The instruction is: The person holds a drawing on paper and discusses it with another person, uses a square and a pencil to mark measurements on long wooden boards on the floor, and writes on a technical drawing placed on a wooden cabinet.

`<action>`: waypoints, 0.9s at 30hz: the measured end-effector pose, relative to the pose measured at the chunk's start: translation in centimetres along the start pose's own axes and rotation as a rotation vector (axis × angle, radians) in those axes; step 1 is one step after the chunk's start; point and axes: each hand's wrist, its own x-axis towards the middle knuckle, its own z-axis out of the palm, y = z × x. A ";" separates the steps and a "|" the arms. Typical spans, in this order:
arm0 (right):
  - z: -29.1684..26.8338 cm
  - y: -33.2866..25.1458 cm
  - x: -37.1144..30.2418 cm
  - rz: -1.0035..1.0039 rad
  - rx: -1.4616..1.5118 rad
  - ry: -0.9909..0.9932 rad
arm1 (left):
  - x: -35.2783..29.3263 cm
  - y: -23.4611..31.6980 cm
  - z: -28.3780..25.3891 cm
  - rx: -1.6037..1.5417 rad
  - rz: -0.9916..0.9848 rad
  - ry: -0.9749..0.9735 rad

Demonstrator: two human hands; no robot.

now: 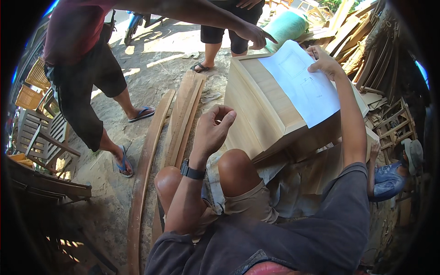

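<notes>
My right hand is closed at the far right edge of a white sheet of paper. A small dark item shows at its fingers, too little to name. Pencil-like line drawings of box shapes are on the sheet, which lies over the top of a pale wooden cabinet and hangs past its near edge. My left hand, with a dark watch on the wrist, is raised above my knees, left of the cabinet. Its fingers are curled toward the thumb and nothing shows in them. Another person's hand points toward the paper.
Long wooden planks lie on the ground to the left. Two people stand beyond; another person is low at the right. Wooden chairs stand far left. Scrap wood and a green wrapped bundle are at the back right.
</notes>
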 end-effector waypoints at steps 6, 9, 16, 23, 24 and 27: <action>-2.2 -1.8 0.0 -0.070 -0.188 -0.169 | 2.6 1.4 0.1 0.030 0.054 -0.083; -3.5 -2.4 -0.2 -0.035 0.006 -0.352 | 5.1 2.0 0.7 0.038 0.112 -0.131; -0.8 -2.2 0.8 -0.267 -0.125 -0.349 | 7.5 1.3 4.4 -0.042 0.181 -0.178; 2.8 -0.7 1.4 -0.393 -0.203 -0.260 | 6.8 0.4 6.7 0.372 0.511 -0.144; 3.3 -0.4 1.4 -0.462 -0.215 -0.247 | 6.8 0.3 6.7 0.415 0.522 -0.149; 4.3 0.0 0.7 -0.519 -0.206 -0.095 | 6.7 0.1 6.7 0.525 0.562 -0.155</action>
